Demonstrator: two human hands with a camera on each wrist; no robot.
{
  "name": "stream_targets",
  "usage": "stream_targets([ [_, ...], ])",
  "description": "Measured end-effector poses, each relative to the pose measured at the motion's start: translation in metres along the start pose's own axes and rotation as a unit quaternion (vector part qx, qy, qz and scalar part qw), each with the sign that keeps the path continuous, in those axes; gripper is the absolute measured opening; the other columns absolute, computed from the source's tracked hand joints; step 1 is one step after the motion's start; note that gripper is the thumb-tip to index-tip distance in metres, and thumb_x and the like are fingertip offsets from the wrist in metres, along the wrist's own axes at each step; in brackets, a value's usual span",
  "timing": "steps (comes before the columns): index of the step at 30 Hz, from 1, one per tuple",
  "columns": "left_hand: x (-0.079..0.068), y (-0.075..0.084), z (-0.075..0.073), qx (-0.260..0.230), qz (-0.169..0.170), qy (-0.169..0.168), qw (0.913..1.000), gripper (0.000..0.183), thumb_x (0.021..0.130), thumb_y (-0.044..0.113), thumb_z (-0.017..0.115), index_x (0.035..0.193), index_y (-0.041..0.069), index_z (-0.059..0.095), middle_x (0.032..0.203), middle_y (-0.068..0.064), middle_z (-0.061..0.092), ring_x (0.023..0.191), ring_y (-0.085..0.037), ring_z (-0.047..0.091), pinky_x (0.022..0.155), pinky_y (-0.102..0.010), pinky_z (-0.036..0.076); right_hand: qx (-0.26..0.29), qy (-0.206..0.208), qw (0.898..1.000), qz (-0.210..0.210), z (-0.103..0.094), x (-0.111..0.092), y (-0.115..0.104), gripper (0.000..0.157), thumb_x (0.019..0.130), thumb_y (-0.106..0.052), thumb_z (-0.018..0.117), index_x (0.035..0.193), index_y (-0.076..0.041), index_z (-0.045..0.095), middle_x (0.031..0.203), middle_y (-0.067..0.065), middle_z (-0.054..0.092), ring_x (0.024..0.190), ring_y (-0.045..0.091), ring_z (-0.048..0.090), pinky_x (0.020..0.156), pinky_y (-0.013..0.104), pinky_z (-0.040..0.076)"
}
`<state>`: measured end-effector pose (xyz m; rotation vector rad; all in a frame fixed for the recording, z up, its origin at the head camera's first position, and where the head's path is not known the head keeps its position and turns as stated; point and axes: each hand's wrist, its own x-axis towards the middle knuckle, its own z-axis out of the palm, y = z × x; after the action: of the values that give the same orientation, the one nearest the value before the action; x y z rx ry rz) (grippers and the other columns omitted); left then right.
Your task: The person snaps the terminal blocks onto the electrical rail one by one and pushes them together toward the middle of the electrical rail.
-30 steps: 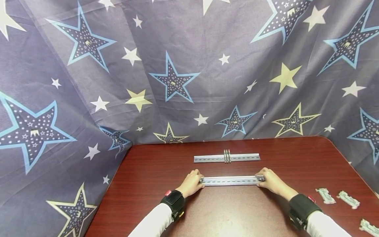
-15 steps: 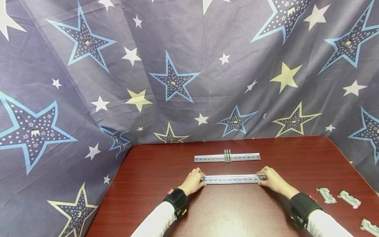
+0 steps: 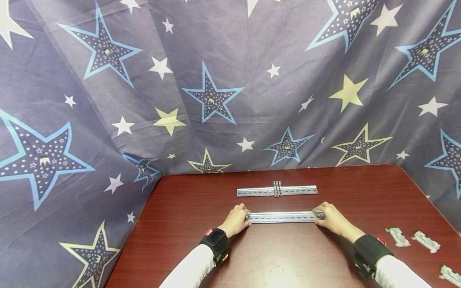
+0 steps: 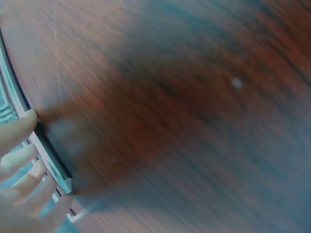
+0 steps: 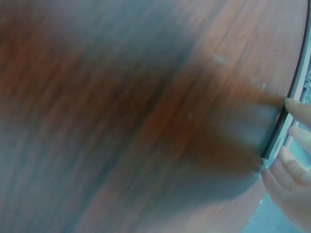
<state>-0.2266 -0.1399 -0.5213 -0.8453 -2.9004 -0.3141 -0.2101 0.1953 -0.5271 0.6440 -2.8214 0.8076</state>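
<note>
A slotted metal DIN rail [image 3: 282, 217] lies crosswise on the table between both hands in the head view. My left hand [image 3: 235, 220] grips its left end, and my right hand [image 3: 329, 218] grips its right end, thumbs on the near side and fingers on the far side. In the left wrist view the left hand [image 4: 26, 182] has its thumb at the rail's edge [image 4: 51, 162]. The right wrist view shows the right hand [image 5: 291, 167] pinching the other end of the rail [image 5: 279, 133]. Behind it lies a second DIN rail [image 3: 252, 192] bearing several thin terminal blocks [image 3: 277, 189] near its middle.
Loose pale terminal-block-like pieces lie on the right: one [image 3: 397, 237], another beside it [image 3: 426, 241], and a third [image 3: 450, 275] nearer the front. The reddish-brown table [image 3: 180, 208] ends at a star-printed curtain [image 3: 252, 100] at the back and left.
Both hands and the held rail have shifted slightly away from the body, toward the second rail, then nearly stopped. The grips look the same.
</note>
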Motion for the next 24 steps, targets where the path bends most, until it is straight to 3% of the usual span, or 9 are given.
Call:
stream_targets([
  [9, -0.001, 0.002, -0.001, -0.004, -0.003, -0.001, 1.0000, 0.025, 0.067, 0.019, 0.073, 0.087, 0.006, 0.066, 0.080, -0.003, 0.051, 0.077, -0.020, 0.048, 0.063, -0.030, 0.041, -0.003, 0.021, 1.000, -0.021, -0.011, -0.002, -0.005, 0.030, 0.062, -0.005, 0.072, 0.089, 0.003, 0.064, 0.081, 0.009, 0.055, 0.077, 0.029, 0.052, 0.070, 0.043, 0.042],
  [17, -0.002, 0.002, -0.001, -0.010, -0.010, -0.008, 0.9999, 0.027, 0.068, 0.019, 0.073, 0.089, 0.006, 0.066, 0.081, -0.003, 0.050, 0.077, -0.019, 0.047, 0.063, -0.030, 0.040, -0.002, 0.010, 1.000, 0.005, -0.029, -0.012, -0.004, 0.027, 0.068, -0.002, 0.068, 0.093, 0.004, 0.063, 0.084, 0.010, 0.055, 0.081, 0.031, 0.052, 0.072, 0.045, 0.041],
  [24, -0.003, 0.003, -0.003, -0.015, -0.009, -0.006, 0.9998, 0.028, 0.068, 0.018, 0.073, 0.091, 0.004, 0.066, 0.083, -0.003, 0.051, 0.078, -0.019, 0.048, 0.064, -0.030, 0.041, -0.001, 0.022, 1.000, 0.013, -0.043, -0.026, 0.012, 0.027, 0.068, -0.001, 0.068, 0.093, 0.005, 0.063, 0.085, 0.012, 0.057, 0.081, 0.031, 0.055, 0.070, 0.043, 0.042],
])
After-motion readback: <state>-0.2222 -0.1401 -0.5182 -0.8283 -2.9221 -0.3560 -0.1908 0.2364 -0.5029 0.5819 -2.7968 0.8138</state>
